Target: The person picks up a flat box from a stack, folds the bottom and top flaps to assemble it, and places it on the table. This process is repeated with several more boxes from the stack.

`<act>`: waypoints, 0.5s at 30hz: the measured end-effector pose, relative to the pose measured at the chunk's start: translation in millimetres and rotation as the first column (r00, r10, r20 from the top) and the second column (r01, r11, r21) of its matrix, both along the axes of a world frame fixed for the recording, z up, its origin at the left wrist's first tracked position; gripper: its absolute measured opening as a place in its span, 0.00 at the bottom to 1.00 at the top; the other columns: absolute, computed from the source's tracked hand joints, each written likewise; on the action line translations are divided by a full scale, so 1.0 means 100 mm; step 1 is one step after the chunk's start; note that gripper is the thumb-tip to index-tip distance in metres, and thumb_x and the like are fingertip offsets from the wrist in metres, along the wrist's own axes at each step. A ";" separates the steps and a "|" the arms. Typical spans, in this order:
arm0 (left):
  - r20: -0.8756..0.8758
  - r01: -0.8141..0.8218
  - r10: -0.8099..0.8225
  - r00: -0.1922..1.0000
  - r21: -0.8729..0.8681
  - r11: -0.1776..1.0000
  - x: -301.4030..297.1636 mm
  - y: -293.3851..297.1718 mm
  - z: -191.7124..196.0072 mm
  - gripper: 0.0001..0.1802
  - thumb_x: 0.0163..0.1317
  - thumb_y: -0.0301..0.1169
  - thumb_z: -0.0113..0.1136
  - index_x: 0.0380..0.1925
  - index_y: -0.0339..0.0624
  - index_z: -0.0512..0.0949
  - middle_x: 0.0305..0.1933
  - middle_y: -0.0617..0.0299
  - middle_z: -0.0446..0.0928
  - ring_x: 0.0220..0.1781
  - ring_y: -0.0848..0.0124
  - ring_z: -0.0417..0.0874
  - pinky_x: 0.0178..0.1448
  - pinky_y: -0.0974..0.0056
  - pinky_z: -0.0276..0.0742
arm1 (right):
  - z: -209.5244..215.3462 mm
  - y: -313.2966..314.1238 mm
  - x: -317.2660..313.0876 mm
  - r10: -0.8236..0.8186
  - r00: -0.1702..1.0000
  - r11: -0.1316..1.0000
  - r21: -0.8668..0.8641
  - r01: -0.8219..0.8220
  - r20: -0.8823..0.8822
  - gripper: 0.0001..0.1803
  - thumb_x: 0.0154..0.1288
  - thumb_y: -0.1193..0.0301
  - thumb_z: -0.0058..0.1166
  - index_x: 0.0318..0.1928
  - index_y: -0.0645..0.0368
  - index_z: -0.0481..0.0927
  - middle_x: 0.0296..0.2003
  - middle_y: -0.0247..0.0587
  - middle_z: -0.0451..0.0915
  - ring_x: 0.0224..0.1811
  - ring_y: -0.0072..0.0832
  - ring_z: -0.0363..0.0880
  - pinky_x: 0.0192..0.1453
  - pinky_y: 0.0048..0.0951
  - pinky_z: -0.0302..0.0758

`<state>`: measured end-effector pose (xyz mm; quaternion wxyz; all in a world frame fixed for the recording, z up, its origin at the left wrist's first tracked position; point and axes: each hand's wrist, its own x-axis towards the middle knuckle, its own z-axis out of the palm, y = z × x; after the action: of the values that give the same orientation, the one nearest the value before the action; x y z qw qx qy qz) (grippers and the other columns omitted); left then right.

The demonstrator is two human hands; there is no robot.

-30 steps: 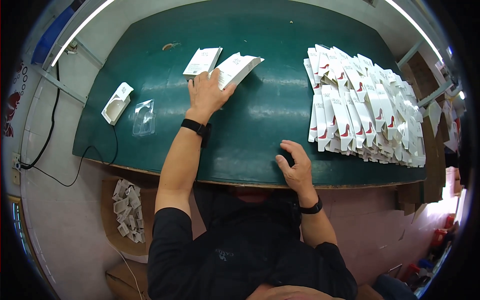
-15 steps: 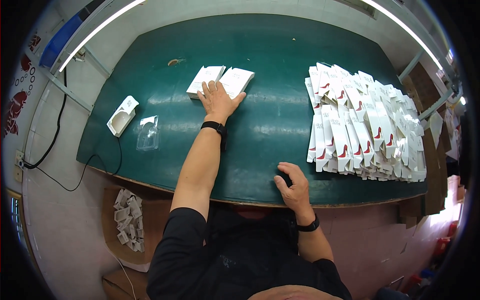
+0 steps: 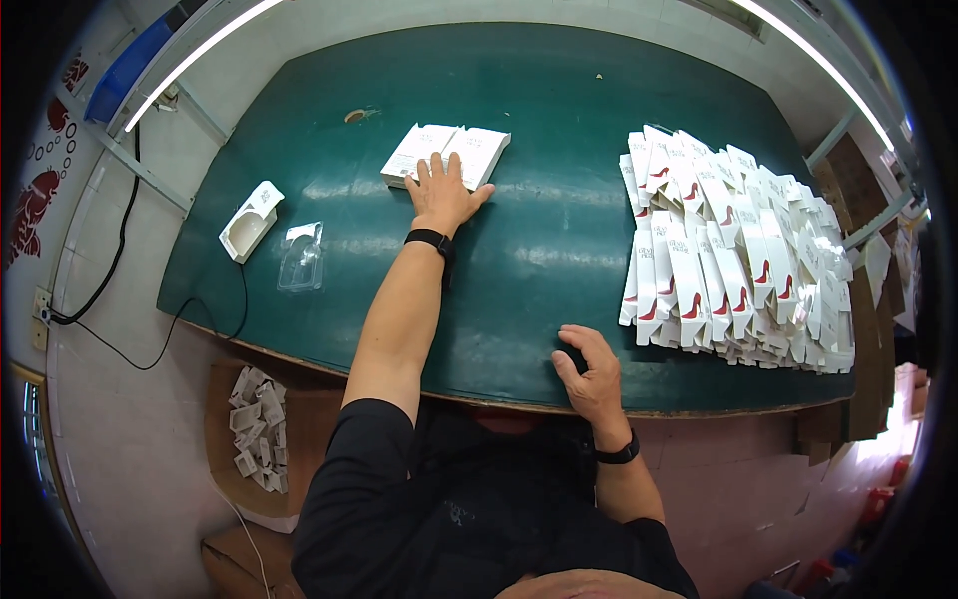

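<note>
I am watching the left hand [image 3: 442, 193] lying flat with fingers spread on the near edge of the flattened white cardboard carton [image 3: 445, 155] far out on the dark green table [image 3: 559, 110], while the right hand [image 3: 591, 367] is curling loosely over a small dark object at the near edge.

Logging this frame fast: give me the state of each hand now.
Left hand: open, flat, palm down on the flat white cartons.
Right hand: fingers curled over a small dark object on the green table; grip unclear.
</note>
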<state>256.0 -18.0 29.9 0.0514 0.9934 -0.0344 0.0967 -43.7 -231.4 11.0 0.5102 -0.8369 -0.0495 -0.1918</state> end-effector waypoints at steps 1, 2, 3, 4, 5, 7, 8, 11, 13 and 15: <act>0.000 -0.003 0.003 1.000 -0.001 1.000 0.01 -0.01 0.00 0.51 0.61 0.67 0.61 0.75 0.46 0.65 0.79 0.46 0.60 0.82 0.45 0.55 0.79 0.31 0.49 | 0.00 0.00 0.00 0.003 1.000 1.000 -0.001 -0.003 0.000 0.14 0.63 0.72 0.68 0.48 0.65 0.84 0.51 0.51 0.86 0.54 0.46 0.84 0.60 0.39 0.79; 0.007 -0.027 0.027 1.000 -0.004 1.000 0.03 -0.01 0.01 0.50 0.61 0.67 0.61 0.74 0.45 0.66 0.77 0.47 0.62 0.80 0.46 0.57 0.78 0.31 0.51 | 0.00 0.00 0.00 0.004 1.000 1.000 -0.004 -0.004 -0.002 0.14 0.63 0.72 0.68 0.48 0.64 0.84 0.51 0.50 0.86 0.54 0.45 0.84 0.60 0.38 0.79; 0.015 -0.051 0.051 0.999 -0.007 0.999 0.04 -0.01 0.01 0.50 0.60 0.66 0.62 0.72 0.44 0.67 0.76 0.49 0.64 0.79 0.47 0.59 0.78 0.32 0.52 | 0.01 0.00 0.00 0.005 1.000 1.000 -0.007 -0.005 -0.003 0.14 0.64 0.73 0.67 0.49 0.64 0.84 0.51 0.49 0.86 0.54 0.44 0.84 0.60 0.37 0.79; 0.022 -0.076 0.076 0.997 -0.010 0.997 0.06 0.00 0.02 0.49 0.60 0.66 0.63 0.71 0.43 0.68 0.74 0.50 0.65 0.78 0.48 0.61 0.78 0.32 0.53 | 0.01 0.00 -0.01 0.006 1.000 1.000 -0.010 -0.006 -0.004 0.14 0.64 0.73 0.67 0.49 0.64 0.84 0.52 0.49 0.85 0.54 0.42 0.84 0.60 0.36 0.79; 0.023 -0.080 0.080 0.997 -0.011 0.997 0.07 0.01 0.02 0.49 0.60 0.66 0.63 0.71 0.43 0.68 0.74 0.50 0.65 0.78 0.48 0.61 0.78 0.32 0.53 | 0.01 0.00 -0.01 0.010 1.000 1.000 -0.011 -0.011 -0.004 0.14 0.64 0.73 0.67 0.49 0.64 0.84 0.52 0.49 0.85 0.54 0.42 0.84 0.60 0.36 0.79; 0.032 -0.105 0.106 0.994 -0.028 0.994 0.10 0.04 0.03 0.48 0.60 0.65 0.64 0.69 0.41 0.70 0.72 0.51 0.67 0.77 0.49 0.62 0.77 0.32 0.54 | 0.01 0.01 -0.01 0.009 1.000 1.000 -0.011 -0.009 -0.006 0.14 0.64 0.74 0.67 0.49 0.64 0.84 0.52 0.49 0.85 0.54 0.42 0.84 0.60 0.36 0.78; 0.037 -0.118 0.120 0.992 -0.036 0.992 0.11 0.06 0.03 0.48 0.60 0.65 0.65 0.68 0.40 0.70 0.71 0.52 0.68 0.76 0.50 0.63 0.77 0.32 0.54 | 0.01 0.01 0.00 0.008 1.000 1.000 -0.011 -0.009 -0.007 0.14 0.64 0.74 0.67 0.49 0.64 0.84 0.52 0.49 0.85 0.54 0.42 0.84 0.60 0.35 0.78; 0.006 -0.147 0.148 0.989 -0.068 0.987 0.17 0.08 0.05 0.48 0.59 0.65 0.66 0.68 0.39 0.70 0.71 0.51 0.68 0.77 0.50 0.62 0.77 0.33 0.54 | 0.00 0.00 -0.01 0.010 1.000 1.000 -0.013 -0.011 -0.008 0.14 0.64 0.74 0.67 0.49 0.65 0.84 0.51 0.49 0.85 0.54 0.42 0.84 0.60 0.35 0.78; -0.011 -0.162 0.162 0.987 -0.084 0.983 0.20 0.10 0.05 0.48 0.59 0.65 0.66 0.68 0.39 0.70 0.71 0.51 0.68 0.77 0.50 0.62 0.77 0.33 0.54 | 0.00 0.00 -0.01 0.012 1.000 1.000 -0.015 -0.012 -0.009 0.14 0.64 0.75 0.67 0.49 0.65 0.84 0.51 0.49 0.85 0.54 0.42 0.84 0.60 0.35 0.78; 0.012 -0.169 0.171 0.985 -0.093 0.981 0.23 0.11 0.03 0.48 0.59 0.65 0.66 0.68 0.39 0.70 0.71 0.51 0.68 0.77 0.51 0.62 0.77 0.33 0.54 | 0.01 0.01 -0.01 0.015 1.000 1.000 -0.013 -0.015 -0.009 0.14 0.64 0.75 0.67 0.49 0.65 0.84 0.51 0.49 0.85 0.54 0.41 0.84 0.60 0.35 0.78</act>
<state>279.2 -6.7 33.3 0.0879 0.9883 0.0543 0.1122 -44.4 -230.7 12.1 0.5062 -0.8408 -0.0548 -0.1840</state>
